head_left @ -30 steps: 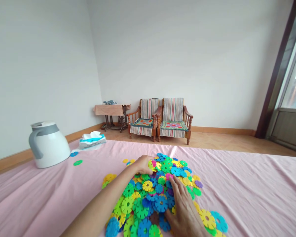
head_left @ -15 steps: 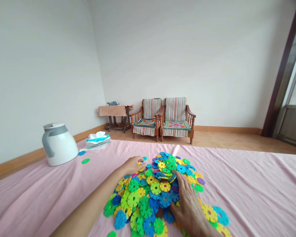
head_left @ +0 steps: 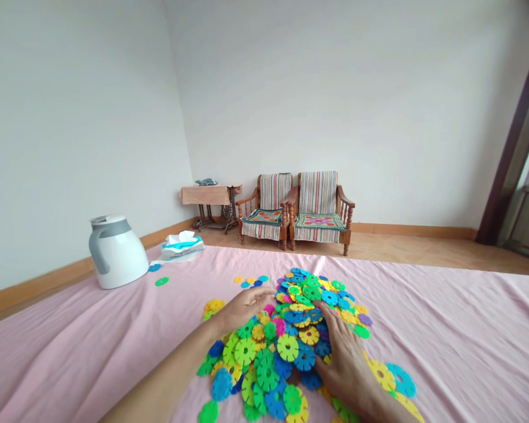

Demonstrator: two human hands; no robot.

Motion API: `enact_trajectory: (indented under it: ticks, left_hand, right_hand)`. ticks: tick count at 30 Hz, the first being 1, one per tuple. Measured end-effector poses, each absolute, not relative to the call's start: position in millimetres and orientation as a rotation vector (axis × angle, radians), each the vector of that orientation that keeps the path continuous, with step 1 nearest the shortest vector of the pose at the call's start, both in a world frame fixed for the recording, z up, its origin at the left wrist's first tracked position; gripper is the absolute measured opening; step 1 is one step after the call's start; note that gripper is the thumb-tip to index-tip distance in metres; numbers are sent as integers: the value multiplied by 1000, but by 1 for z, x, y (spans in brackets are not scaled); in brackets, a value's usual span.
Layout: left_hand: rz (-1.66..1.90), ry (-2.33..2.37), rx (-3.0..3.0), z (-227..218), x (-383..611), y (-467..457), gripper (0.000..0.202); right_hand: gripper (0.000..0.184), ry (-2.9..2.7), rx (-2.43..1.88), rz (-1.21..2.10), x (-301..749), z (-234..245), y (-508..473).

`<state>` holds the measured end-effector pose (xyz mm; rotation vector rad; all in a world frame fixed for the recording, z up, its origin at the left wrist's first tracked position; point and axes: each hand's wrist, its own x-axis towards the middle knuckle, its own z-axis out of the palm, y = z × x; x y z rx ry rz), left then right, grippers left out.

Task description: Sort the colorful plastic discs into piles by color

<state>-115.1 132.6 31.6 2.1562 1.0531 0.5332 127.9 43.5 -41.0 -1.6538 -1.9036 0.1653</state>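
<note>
Left hand (head_left: 243,308) lies palm down on the 9 o'clock edge of the disc pile (head_left: 291,329). Its fingers are loosely spread and point to 1 o'clock, pinching nothing visible. Right hand (head_left: 344,353) lies flat on the pile's 4 o'clock side, fingers spread on the discs with the tips toward 11 o'clock. The hands are apart, with discs between them.

The pile is notched plastic snowflake discs in green, blue, yellow, pink and purple, heaped mid-way across the pink cloth (head_left: 445,341). Its near side reaches the bottom of the view.

Strays:
- A yellow cluster (head_left: 213,305) sits just beside the left hand at 9 o'clock.
- A small loose group (head_left: 249,282) lies at 11 o'clock of the pile.
- A cyan disc (head_left: 401,380) lies at 4 o'clock, near the right wrist.
- A green disc (head_left: 161,281) and a blue disc (head_left: 154,268) lie well apart from the pile, near the kettle.

The white kettle (head_left: 117,249) stands upright at 10 o'clock, close to the cloth's left edge. The tissue pack (head_left: 180,247) is at 11 o'clock, on the far edge.

The cloth's far edge runs near the pile's 12 o'clock side. Wide bare cloth lies at 3 o'clock and at 8 o'clock.

Two armchairs (head_left: 297,208) and a small table (head_left: 209,195) stand against the far wall.
</note>
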Motion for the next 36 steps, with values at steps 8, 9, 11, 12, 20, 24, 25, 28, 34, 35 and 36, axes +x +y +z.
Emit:
enact_trajectory:
  ticks: [8,9,11,12,20,24,25,28,34,35,36]
  left_hand:
    - [212,1459,2419,18,-231,85,116]
    - [195,1472,2412,14,-234,80,117]
    - [176,1476,2382,10,-229,73,117]
    - [178,1481,2364,9,-222,72,116]
    - [378,1452,2443,8,-146,92,97]
    - [525,1307,2434,4,-123,107,100]
    - [571,1276,2402,3,-117,111,99]
    - [780,1180,2191,0,-101,121,88]
    - [977,1116,2026,11,-82,135,92]
    - [984,1086,2025,15,-82,135,94]
    - [978,1048,2031,20,-83,133,96]
  right_hand:
    - [94,-2023,-1964,384,168,-7,25]
    - [95,-2045,-1985,385,170,-6,23]
    - [98,-2085,-1986,374,169,-7,22]
    - [100,-2094,-1972,359,166,-8,23]
    - [98,-1977,-1873,286,123,-12,56]
    - [80,-1864,-1750,341,104,-16,77]
    - [80,-1830,-1710,373,100,-17,82]
    - [79,-1736,-1633,473,87,-19,100]
    - [74,-1635,-1543,660,87,-4,125]
    - [74,-1639,-1509,679,91,0,126]
    - [74,-1648,-1477,691,96,5,125]
